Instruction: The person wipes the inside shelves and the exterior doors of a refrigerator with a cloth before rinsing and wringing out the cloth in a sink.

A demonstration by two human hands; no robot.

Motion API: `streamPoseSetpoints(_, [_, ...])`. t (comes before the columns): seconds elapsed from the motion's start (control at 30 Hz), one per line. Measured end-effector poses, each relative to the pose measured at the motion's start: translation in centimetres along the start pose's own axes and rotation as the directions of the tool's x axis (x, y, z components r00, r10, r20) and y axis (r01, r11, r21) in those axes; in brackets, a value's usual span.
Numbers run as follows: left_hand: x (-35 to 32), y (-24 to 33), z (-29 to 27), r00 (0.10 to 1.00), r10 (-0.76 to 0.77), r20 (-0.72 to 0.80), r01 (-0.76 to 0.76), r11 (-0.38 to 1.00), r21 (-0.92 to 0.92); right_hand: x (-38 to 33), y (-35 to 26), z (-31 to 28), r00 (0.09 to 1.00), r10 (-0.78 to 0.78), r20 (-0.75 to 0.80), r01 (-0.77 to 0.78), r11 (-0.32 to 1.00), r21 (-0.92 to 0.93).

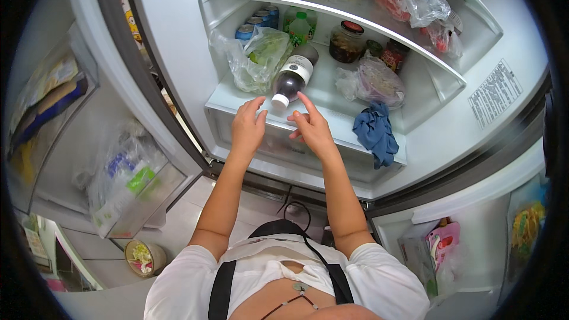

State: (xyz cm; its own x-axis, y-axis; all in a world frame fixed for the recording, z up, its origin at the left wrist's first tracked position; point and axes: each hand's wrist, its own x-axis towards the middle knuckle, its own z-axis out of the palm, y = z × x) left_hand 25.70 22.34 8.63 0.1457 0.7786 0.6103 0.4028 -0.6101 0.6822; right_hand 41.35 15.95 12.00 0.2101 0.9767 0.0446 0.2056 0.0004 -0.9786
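A dark bottle (292, 78) with a white label and white cap lies on its side on a fridge shelf (225, 102), cap toward me. My left hand (248, 127) and my right hand (310, 128) reach to the shelf's front edge, one on each side of the cap. Both hands have fingers spread and hold nothing. The right forefinger points up beside the cap, close to it.
A clear bag of greens (259, 59) lies left of the bottle. Cans (256, 23), a green bottle (300, 28) and jars (346, 41) stand behind. A bagged item (377, 82) and a blue cloth (374, 131) sit right. Open door bins (127, 181) flank both sides.
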Motion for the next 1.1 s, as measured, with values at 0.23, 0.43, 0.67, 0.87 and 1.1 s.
streamPoseSetpoints(0.23, [2.3,-0.9,2.1,0.990,-0.063,0.124,0.069,0.997,-0.044,2.5,0.4,-0.3,0.999,-0.012,-0.035,0.014,0.999,0.051])
streamPoseSetpoints(0.43, [4.2,-2.0,3.9,0.981,-0.027,0.191,0.064,0.980,-0.191,3.3,0.3,0.2,0.989,-0.027,-0.145,0.012,0.995,-0.098])
streamPoseSetpoints(0.67, [5.1,-0.7,6.3,0.972,0.088,0.220,-0.064,0.992,-0.113,4.3,0.8,-1.7,0.985,-0.043,-0.168,0.046,0.999,0.014])
streamPoseSetpoints(0.87, [5.6,-0.2,7.5,0.971,0.140,0.196,-0.153,0.987,0.053,4.8,1.8,-3.6,0.975,-0.053,-0.215,0.054,0.999,0.000])
streamPoseSetpoints(1.1, [5.2,-0.1,3.2,1.000,0.011,-0.005,-0.011,0.994,-0.110,4.2,2.5,-4.7,0.969,-0.031,-0.246,0.032,1.000,-0.001])
